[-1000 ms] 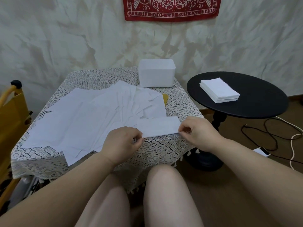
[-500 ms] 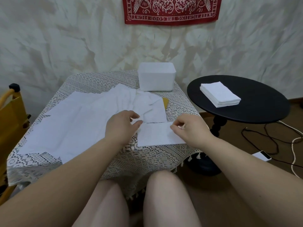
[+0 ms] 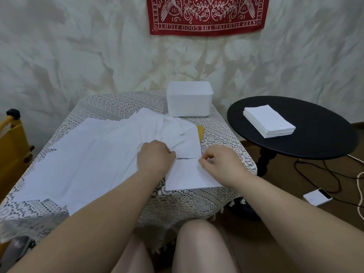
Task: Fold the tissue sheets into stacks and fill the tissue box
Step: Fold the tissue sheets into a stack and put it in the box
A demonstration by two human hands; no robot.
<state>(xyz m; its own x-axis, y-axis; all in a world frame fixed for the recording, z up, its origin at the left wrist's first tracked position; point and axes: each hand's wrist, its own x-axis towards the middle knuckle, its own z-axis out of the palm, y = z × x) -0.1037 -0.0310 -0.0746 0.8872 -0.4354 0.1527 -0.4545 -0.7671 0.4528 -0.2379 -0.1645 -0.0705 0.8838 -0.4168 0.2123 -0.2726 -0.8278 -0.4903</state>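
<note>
Tissue sheets (image 3: 84,160) are lying spread across the table's left; I'm pinching the folded sheet (image 3: 189,175) at its far edge, left hand (image 3: 155,157) then right hand (image 3: 218,164). Next I'm judging it needs carrying to the stack (image 3: 268,121).

Tissue box (image 3: 190,98) at the counter's (image 3: 110,107) far edge; loose tissue sheets (image 3: 88,154) before it; folded stack (image 3: 268,121) on the side table (image 3: 315,138) right.
</note>
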